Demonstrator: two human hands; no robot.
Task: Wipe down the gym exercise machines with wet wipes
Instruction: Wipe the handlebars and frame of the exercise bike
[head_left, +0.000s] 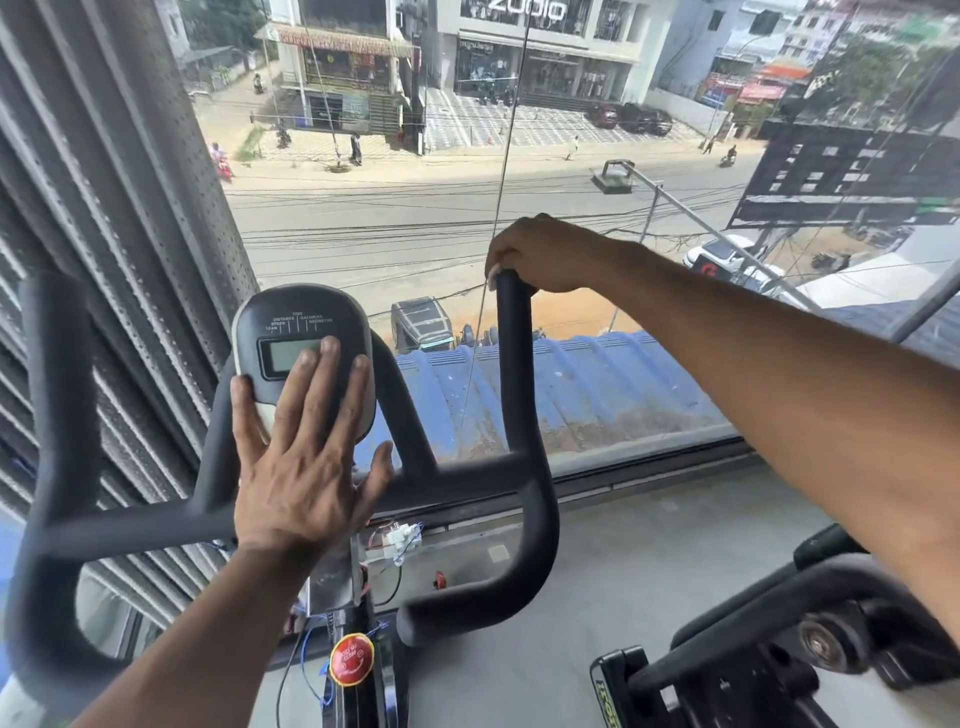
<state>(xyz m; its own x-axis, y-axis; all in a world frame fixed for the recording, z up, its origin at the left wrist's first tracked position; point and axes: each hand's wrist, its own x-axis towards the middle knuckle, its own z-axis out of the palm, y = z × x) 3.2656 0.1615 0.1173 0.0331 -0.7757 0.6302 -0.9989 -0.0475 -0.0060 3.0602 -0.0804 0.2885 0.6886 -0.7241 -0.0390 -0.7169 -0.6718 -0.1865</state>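
The right hand (540, 254) has its grip clenched around the top end of the right handlebar (514, 332) of an exercise bike, with a bit of white wet wipe (493, 271) showing under the fingers at the bar's tip. The left hand (301, 457) has no grip at all: it lies flat, fingers straight and spread, pressed on the face of the display console (296, 322) in the middle of the handlebars, fingertips reaching the small screen (285, 353). Whether anything lies under that palm cannot be told.

The bike stands right at a large window (519, 130) overlooking a street. Below the console a red knob (351, 660) and some loose wires show on the frame. The left handlebar (49, 395) curves up at the far left, untouched at this moment. Part of a second machine (769, 639) sits at the lower right.

As a judgement, the work is mid-way on this bike: the wipe is on the right bar's tip, so the rest of that bar, the crossbar, the left bar and probably the console are left, as is the neighbouring machine. No surface shows wet streaks, so what is already wiped cannot be read.
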